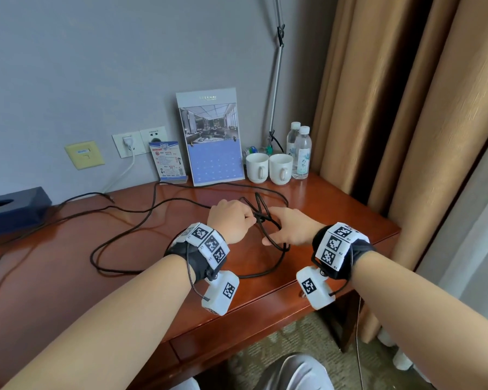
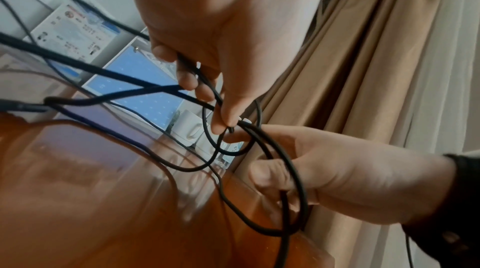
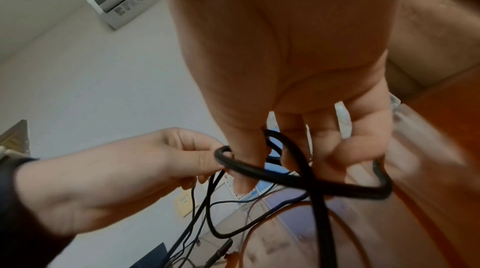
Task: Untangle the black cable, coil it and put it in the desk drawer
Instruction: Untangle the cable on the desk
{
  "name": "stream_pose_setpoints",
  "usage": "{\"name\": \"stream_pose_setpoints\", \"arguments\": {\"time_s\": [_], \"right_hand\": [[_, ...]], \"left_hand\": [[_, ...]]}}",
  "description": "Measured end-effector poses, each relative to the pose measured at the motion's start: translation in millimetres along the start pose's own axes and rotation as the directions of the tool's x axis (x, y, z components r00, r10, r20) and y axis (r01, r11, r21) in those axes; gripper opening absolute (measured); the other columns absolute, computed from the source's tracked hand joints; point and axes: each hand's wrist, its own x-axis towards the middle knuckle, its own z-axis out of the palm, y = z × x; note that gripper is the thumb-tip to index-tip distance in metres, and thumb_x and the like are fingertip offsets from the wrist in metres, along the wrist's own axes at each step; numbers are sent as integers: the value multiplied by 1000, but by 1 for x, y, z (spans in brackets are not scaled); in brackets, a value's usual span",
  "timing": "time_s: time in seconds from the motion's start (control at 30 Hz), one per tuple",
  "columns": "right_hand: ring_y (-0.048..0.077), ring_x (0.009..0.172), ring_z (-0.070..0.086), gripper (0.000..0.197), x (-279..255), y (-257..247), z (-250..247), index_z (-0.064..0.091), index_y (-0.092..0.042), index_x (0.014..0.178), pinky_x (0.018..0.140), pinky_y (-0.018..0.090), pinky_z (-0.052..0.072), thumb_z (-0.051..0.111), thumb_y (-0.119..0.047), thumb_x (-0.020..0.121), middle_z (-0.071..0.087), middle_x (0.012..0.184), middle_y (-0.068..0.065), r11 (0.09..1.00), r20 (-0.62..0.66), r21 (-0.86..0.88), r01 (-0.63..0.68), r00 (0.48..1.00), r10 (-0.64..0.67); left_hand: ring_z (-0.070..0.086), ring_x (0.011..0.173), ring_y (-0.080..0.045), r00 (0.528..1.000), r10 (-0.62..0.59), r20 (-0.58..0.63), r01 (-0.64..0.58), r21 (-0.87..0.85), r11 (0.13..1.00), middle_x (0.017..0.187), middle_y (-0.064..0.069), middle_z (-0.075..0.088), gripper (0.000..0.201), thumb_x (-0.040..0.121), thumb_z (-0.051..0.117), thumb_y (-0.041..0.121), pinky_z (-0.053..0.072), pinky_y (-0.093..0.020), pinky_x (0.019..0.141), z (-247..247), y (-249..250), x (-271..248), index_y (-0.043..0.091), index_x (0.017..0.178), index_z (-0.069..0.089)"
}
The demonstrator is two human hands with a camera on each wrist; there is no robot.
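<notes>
Reddish desk (image 1: 335,209), both hands pinching black cable (image 1: 141,220), labels illegible

The thin black cable (image 1: 141,220) ran off the head view's left edge. Its knot sat half hidden between the hands. Small print on the blue-and-white card (image 1: 168,161) was unreadable. The glossy reddish wooden counter (image 2: 78,200) was blurred in both wrist views.
</notes>
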Motion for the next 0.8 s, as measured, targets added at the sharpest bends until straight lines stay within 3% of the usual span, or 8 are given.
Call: {"name": "stream_pose_setpoints", "arguments": {"time_s": [0.1,0.17,0.27,0.37,0.43,0.53,0.67,0.8], "right_hand": [[1,43,52,23,3,0,-3,61,-16,114,40,16,42,66,-22,92,60,73,-3,1000,-49,22,7,999,-6],[4,37,53,12,5,-1,-9,63,-10,104,37,19,45,58,-16,96,59,64,4,994,-128,110,-4,992,18],[24,48,61,14,12,-6,-19,58,-6,87,46,39,57,52,-13,98,57,56,10,940,-254,340,5,963,86],[31,53,59,17,23,-14,-34,55,-1,87,60,52,59,50,-11,100,54,54,10,844,-347,529,88,930,120],[29,52,58,16,28,-21,-47,53,0,92,60,49,59,48,-12,101,54,54,8,783,-384,605,142,914,131],[21,49,57,13,30,-23,-58,52,-4,97,50,35,56,47,-15,102,50,56,7,719,-405,674,168,899,169],[16,44,57,27,31,-7,-47,55,-6,93,40,24,43,40,-26,105,48,58,7,711,-321,701,51,913,251],[18,42,59,32,34,2,-38,56,-9,86,36,20,34,40,-31,104,48,53,4,717,-345,697,-20,867,359]], "left_hand": [[49,107,-29,999,-16,-30,14,-42,999,91,7,52,27,98,51,35,40,-41,88,-2,-3,3,25,95,75],[49,104,-28,997,-14,-73,9,-78,997,90,6,49,25,97,53,34,40,-42,88,-5,-4,6,27,92,76],[52,95,-26,984,-2,-176,-26,-156,987,87,6,53,22,95,57,31,43,-43,84,-13,-6,13,27,86,77],[56,84,-26,952,6,-305,-75,-214,974,80,6,53,19,92,62,26,44,-38,75,-24,-5,20,23,83,79],[55,79,-27,924,10,-382,-108,-236,966,76,5,52,19,92,64,23,44,-38,73,-32,-5,25,19,81,79],[55,78,-29,902,31,-431,-131,-204,970,76,3,55,18,91,66,21,45,-39,71,-39,-11,28,16,79,79],[57,85,-28,945,-11,-326,-23,-101,995,83,3,59,21,91,65,24,45,-39,75,-29,-24,22,20,76,78],[59,92,-25,969,-42,-244,29,-57,998,87,7,60,17,90,65,25,46,-41,83,-18,-28,17,23,79,79]]}}
